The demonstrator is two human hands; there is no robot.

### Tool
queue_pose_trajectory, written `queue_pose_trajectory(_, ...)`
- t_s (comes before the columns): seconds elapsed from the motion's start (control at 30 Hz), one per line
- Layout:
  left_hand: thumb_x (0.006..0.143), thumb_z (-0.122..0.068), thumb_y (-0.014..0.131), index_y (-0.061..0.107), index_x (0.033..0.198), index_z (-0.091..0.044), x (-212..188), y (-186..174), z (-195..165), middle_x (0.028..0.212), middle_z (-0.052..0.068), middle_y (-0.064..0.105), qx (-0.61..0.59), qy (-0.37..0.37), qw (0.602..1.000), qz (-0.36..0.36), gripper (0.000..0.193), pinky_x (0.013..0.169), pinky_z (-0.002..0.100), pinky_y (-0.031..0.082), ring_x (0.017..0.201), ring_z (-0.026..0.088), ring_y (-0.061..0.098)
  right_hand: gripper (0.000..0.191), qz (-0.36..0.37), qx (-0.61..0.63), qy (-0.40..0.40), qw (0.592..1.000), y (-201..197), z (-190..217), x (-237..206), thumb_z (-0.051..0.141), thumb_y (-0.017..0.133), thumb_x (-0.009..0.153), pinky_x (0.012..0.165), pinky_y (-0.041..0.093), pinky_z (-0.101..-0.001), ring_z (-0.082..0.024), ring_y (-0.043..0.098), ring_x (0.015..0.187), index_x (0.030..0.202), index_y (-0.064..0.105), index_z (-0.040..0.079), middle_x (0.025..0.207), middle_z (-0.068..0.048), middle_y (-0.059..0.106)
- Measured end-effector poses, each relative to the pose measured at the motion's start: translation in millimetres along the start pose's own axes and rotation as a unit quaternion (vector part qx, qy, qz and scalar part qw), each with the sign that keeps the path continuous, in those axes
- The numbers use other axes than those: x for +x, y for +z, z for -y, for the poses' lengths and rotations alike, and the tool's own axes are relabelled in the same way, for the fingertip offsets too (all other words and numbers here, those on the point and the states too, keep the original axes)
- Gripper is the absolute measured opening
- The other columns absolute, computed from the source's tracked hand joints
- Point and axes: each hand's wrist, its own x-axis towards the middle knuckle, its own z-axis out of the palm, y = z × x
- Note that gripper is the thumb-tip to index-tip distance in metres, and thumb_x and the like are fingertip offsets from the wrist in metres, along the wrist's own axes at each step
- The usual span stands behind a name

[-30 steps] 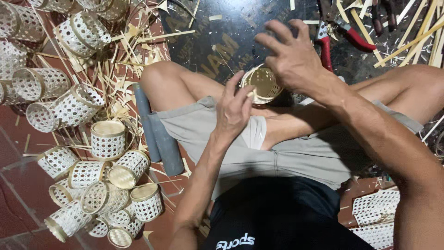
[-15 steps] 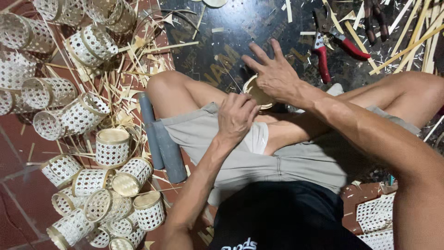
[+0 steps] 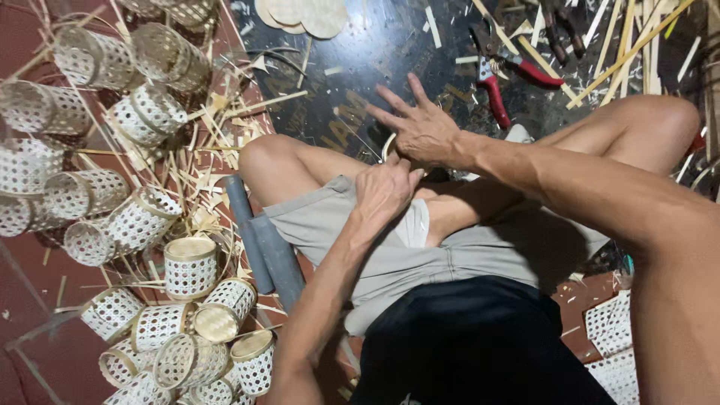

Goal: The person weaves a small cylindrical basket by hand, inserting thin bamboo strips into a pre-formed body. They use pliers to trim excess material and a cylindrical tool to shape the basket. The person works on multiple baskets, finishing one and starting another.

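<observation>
Woven bamboo cup [image 3: 390, 146], the piece being worked, sits in the person's lap on the crossed legs, almost wholly covered by both hands; only a thin arc of its pale rim shows, so its exact pose cannot be told. Nearest the camera from the cup, the left hand [image 3: 384, 191] is curled with fingers together, pressed against the cup's near side, seemingly gripping it. Just beyond, the right hand [image 3: 421, 131] lies flat over the cup's top, fingers spread wide apart and closed on nothing. Left of the cup, a grey pipe [image 3: 262, 244] leans along the thigh, and further left finished lattice baskets [image 3: 191, 266] lie heaped on the red floor among bamboo shavings. Beyond the cup, red-handled pruning shears [image 3: 501, 82] rest on the dark board [image 3: 360, 67], with round woven discs [image 3: 304, 13] at its far edge and bamboo strips [image 3: 622, 52] off to the right.
</observation>
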Motion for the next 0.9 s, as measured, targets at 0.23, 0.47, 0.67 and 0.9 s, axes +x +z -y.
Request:
queue_pose_trajectory(0.23,0.097,-0.061,0.052,0.08,0.077,-0.011,25,3,5,0.072,0.013,0.074,0.137,0.083,0.981,0.113,0.061,0.057,0.045,0.057,0.069,0.03,0.075,0.025,0.019,0.0,-0.001,1.0,-3,1,5,0.035,0.066,0.074,0.112,0.013,-0.0792,-0.041,0.016,0.155,0.088,0.082,0.021,0.164,-0.009,0.036)
queue_pose_trajectory(0.47,0.091,-0.033,0.063,0.079,0.082,-0.009,19,19,-2,0.08,0.017,0.074,0.01,0.045,0.997,0.057,0.031,0.067,0.051,0.057,0.078,0.037,0.074,0.027,0.052,-0.013,0.051,0.997,0,7,4,0.036,0.066,0.078,0.112,0.013,-0.0782,-0.044,0.014,0.155,0.092,0.083,0.021,0.165,-0.009,0.036)
queue_pose_trajectory(0.67,0.087,-0.031,0.065,0.077,0.086,-0.01,5,7,-3,0.086,0.018,0.074,-0.098,-0.044,0.994,0.005,0.024,0.072,0.056,0.054,0.083,0.042,0.071,0.027,0.076,-0.039,0.054,0.995,-6,8,7,0.037,0.066,0.079,0.109,0.012,-0.0793,-0.046,0.012,0.154,0.091,0.083,0.019,0.167,-0.012,0.033)
queue_pose_trajectory(0.9,0.086,-0.03,0.064,0.079,0.092,-0.014,10,-7,-5,0.089,0.019,0.074,-0.135,-0.13,0.982,0.028,0.023,0.074,0.056,0.054,0.086,0.042,0.071,0.03,0.075,-0.004,0.059,0.995,-13,8,8,0.039,0.067,0.077,0.11,0.012,-0.0795,-0.046,0.012,0.154,0.09,0.083,0.017,0.163,-0.014,0.036)
